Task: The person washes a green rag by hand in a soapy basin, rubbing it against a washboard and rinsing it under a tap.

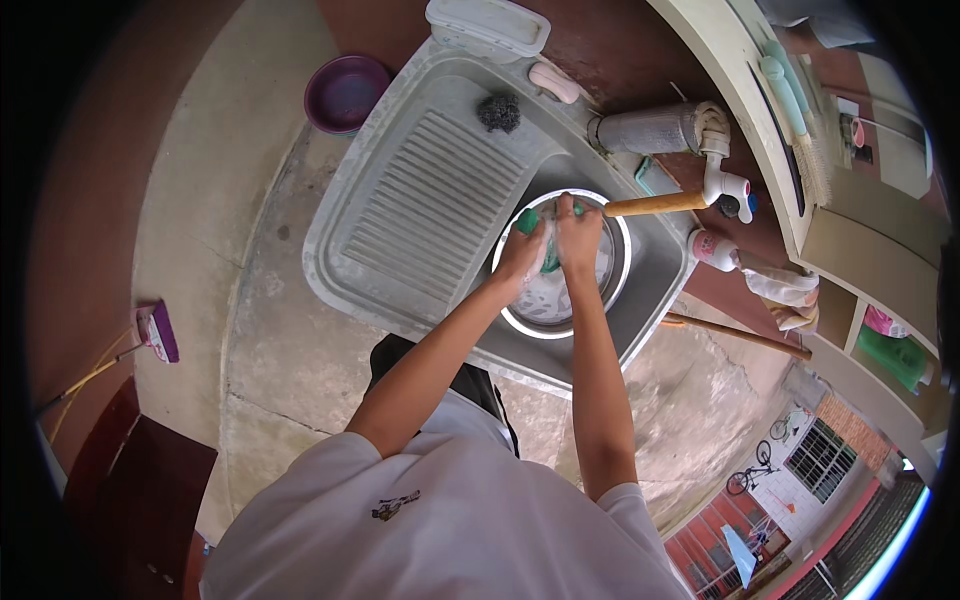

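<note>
Both of my hands grip a wet green cloth (551,259) over a round metal basin (626,259). My left hand (523,251) is soapy, and a bunch of the green cloth sticks out above its fingers. Beside it, my right hand (580,236) is closed on another part of the same cloth. Much of the cloth is hidden by my fingers. Suds float on the cloudy water (544,300) below my wrists. The basin sits in the deep bowl of a grey laundry sink (660,262), just right of its ridged washboard (435,202).
A dark scouring pad (499,112) lies above the ridges. Along the back rim are a lidded plastic container (487,26), a pink soap bar (555,82) and a white-and-pink bottle (712,250). A tan hose (656,204) runs from the white tap (726,184) to the basin. A purple basin (346,94) stands left.
</note>
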Tool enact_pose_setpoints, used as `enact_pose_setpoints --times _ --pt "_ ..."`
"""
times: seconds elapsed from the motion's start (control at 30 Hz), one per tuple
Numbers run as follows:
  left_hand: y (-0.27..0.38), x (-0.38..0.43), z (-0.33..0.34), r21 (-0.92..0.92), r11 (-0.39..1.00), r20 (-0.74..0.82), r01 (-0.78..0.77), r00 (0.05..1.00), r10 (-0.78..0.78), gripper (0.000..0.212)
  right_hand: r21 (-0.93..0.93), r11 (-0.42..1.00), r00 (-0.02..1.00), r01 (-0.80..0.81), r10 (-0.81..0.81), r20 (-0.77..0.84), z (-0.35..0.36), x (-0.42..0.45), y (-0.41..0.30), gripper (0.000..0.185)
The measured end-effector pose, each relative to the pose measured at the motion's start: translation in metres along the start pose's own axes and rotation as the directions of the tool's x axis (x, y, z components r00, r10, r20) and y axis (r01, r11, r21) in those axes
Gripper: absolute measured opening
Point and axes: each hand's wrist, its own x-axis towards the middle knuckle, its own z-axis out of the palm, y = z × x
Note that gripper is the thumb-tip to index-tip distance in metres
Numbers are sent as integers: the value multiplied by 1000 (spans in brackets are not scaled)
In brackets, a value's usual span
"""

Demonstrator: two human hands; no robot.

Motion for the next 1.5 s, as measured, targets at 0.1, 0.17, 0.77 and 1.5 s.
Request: enact_pose_setpoints --times 0.1,0.17,0.77,1.5 --pt "-1 27 -23 -103 993 25 65 998 -63 23 24 999 998 -26 25 50 6 -33 -32 28" --pt "7 26 -22 -166 969 46 184 983 -179 24 -5 999 998 39 -39 42 12 -54 -17 29" --pt "-16 9 13 -208 978 17 18 1000 -15 23 -16 996 987 -83 80 -142 -5 -16 -14 29" --pt "7 30 -13 -197 951 -11 240 969 -247 24 -77 990 993 120 -121 0 9 -71 -24 23"
